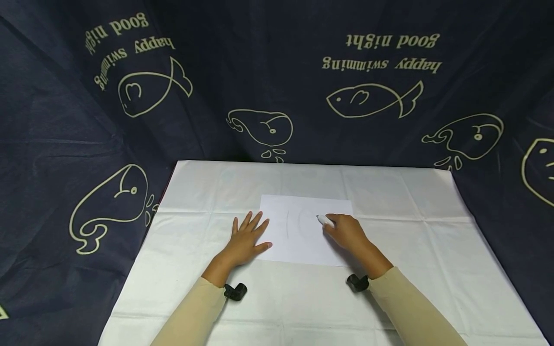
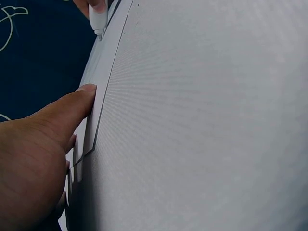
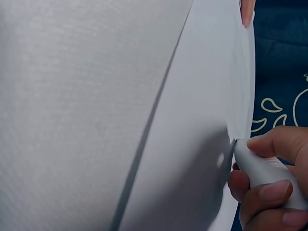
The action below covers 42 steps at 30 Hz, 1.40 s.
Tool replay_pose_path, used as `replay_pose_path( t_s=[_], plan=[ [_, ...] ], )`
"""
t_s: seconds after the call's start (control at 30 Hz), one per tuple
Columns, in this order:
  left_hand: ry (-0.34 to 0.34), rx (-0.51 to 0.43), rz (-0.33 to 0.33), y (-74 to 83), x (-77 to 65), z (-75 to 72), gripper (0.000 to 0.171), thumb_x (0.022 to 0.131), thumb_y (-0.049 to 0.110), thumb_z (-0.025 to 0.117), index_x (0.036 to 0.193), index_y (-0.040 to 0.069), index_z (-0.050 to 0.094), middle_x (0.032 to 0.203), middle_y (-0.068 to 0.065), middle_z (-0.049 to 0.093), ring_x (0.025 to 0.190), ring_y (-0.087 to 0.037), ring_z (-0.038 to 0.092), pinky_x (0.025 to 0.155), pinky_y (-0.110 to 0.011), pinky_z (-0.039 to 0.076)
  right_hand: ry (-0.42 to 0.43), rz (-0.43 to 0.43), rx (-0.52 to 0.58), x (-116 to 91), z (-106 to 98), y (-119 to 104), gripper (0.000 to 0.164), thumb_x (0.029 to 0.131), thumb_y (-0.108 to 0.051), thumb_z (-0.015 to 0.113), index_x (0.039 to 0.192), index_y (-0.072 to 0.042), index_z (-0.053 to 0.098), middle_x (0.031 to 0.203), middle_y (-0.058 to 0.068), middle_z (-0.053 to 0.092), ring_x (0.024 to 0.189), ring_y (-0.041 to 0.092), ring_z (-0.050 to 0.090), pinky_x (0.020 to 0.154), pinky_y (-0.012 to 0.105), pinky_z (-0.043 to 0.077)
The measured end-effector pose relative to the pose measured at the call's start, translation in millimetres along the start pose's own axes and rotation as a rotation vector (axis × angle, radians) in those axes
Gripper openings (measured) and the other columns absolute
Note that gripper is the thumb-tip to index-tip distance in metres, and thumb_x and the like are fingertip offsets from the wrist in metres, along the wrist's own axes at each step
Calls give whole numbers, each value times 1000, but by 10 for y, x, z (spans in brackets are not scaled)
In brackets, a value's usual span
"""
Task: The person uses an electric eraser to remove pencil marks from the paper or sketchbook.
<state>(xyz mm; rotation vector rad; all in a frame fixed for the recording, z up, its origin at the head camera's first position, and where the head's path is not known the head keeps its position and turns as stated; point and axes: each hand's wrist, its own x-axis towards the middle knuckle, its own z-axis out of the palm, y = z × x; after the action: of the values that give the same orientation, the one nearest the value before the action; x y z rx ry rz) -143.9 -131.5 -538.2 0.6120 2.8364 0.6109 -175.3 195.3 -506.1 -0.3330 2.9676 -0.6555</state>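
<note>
A white sheet of paper [image 1: 307, 251] lies on the cloth, with faint curved lines on its left and middle parts. My left hand [image 1: 245, 243] rests spread at the paper's left edge, its thumb lying over the sheet. Between the thumb and fingers of my right hand [image 1: 347, 234] is a thick white marker pen [image 1: 325, 220], its tip pointing up and left at the paper. In the right wrist view the tip of the marker pen [image 3: 262, 163] meets the sheet, and the hand's shadow falls across it. The left wrist view shows the left thumb [image 2: 72, 106] along the paper's edge.
A creased white cloth [image 1: 389, 192] covers the table. Behind and beside it hangs a dark blue curtain [image 1: 259, 57] printed with fish, whales and lettering. Small black devices [image 1: 235, 291] sit at both wrists, by the beige sleeves [image 1: 190, 312].
</note>
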Motion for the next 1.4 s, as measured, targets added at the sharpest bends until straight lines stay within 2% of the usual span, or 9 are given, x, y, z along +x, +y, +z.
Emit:
replay_pose_path(
  t_s=[0.27,0.53,0.8,1.03,1.27,1.4],
  plan=[
    [-3,3,-3,-4,9,-1,74,100,56,53,161,20,29,172,-6,11,160,-35,0,121,-70,-6,-39,-25,8,-14,-17,-51,40,96,-25,64,129,-4,68,120,21,73,107,41,69,88,54,55],
    [-5,-6,-4,9,11,-16,74,100,54,54,161,20,29,172,-6,11,160,-35,0,121,-70,-6,5,5,0,14,-21,-16,40,96,-22,62,130,-1,67,121,23,72,112,43,68,95,56,53],
    [-6,5,-9,5,17,-1,74,100,55,53,161,21,28,172,-5,11,160,-34,0,122,-69,-6,-36,-27,0,10,-13,-35,40,96,-25,64,129,-4,69,121,21,72,111,42,68,91,55,54],
    [-5,3,-9,13,9,-4,74,100,55,54,161,20,29,172,-5,11,160,-34,0,122,-69,-6,2,3,-1,29,-2,-11,39,96,-23,63,129,-2,68,119,22,73,111,43,68,94,55,54],
    [-3,-2,-9,18,2,-10,74,100,55,54,161,20,29,172,-6,11,160,-35,0,122,-69,-6,-35,-24,13,22,4,-41,39,96,-24,64,129,-3,69,118,21,73,106,41,70,88,54,55],
    [-5,4,-10,22,3,-16,74,101,55,53,161,20,29,172,-6,11,160,-35,0,122,-69,-5,-6,-23,7,28,3,-43,38,96,-22,63,127,-1,69,117,23,73,107,43,69,90,55,55]
  ],
)
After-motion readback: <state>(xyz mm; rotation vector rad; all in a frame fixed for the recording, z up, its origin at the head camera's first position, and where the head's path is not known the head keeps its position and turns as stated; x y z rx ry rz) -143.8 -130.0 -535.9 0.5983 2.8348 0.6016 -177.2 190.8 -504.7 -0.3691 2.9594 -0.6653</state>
